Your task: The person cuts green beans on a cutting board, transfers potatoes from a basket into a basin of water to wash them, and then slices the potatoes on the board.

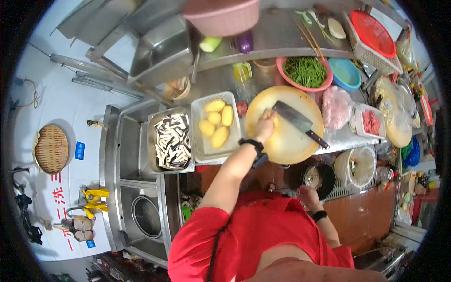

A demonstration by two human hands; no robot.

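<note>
My left hand (265, 129) is closed over the left part of the round cutting board (286, 145). A pale yellow piece (275, 121) shows at its fingers; its kind is hard to make out. Beside those fingers a cleaver (292, 115) lies flat on the board, its dark handle pointing to the lower right. My right hand (307, 196) is low, next to a black bin (330, 175) with pale scraps (313, 178) inside. Its fingers are too small and blurred to judge. Left of the board, a white basket (197, 141) holds several peeled potatoes (220, 137).
A steel tray (151, 141) of cut eggplant stands beside the sinks (134, 141). Behind the board are a pink bowl (282, 70) of green vegetables and a blue bowl (347, 75). Minced meat (370, 123) sits to the right. A shelf (277, 47) overhangs the counter.
</note>
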